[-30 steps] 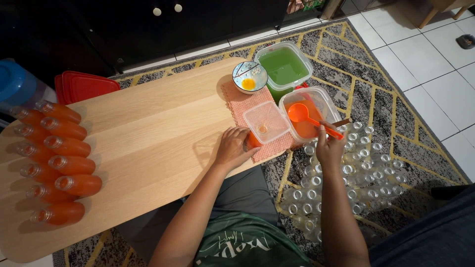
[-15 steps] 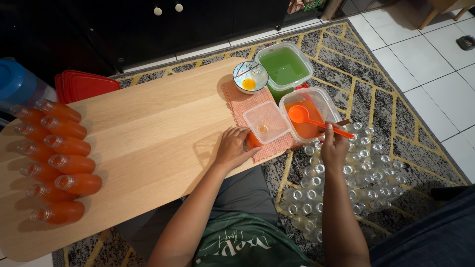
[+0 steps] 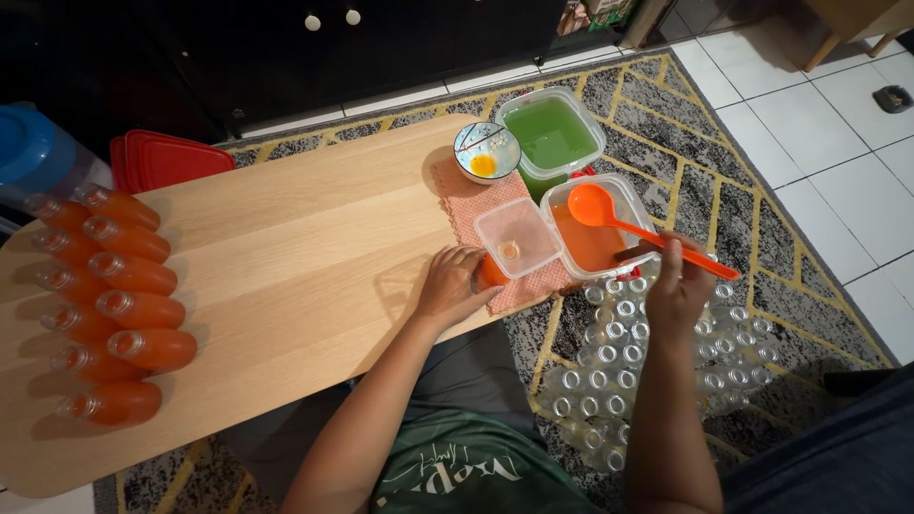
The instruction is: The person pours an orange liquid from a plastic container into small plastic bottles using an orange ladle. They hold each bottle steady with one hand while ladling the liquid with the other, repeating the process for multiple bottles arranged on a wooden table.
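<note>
My left hand grips a small bottle of orange liquid standing on a pink cloth at the table's right end. A clear square funnel tray rests on top of that bottle. My right hand holds the handle of an orange ladle, whose bowl hangs over a clear container of orange liquid. Behind it stands a clear container of green liquid and a small bowl with something yellow inside.
Several filled orange bottles lie in a row on the left of the wooden table. Empty clear bottles crowd the patterned rug. Red lids and a blue container sit at the far left.
My right hand has slid back along the ladle handle toward me and to the right. The ladle bowl stays over the orange container. My left hand has not moved.
</note>
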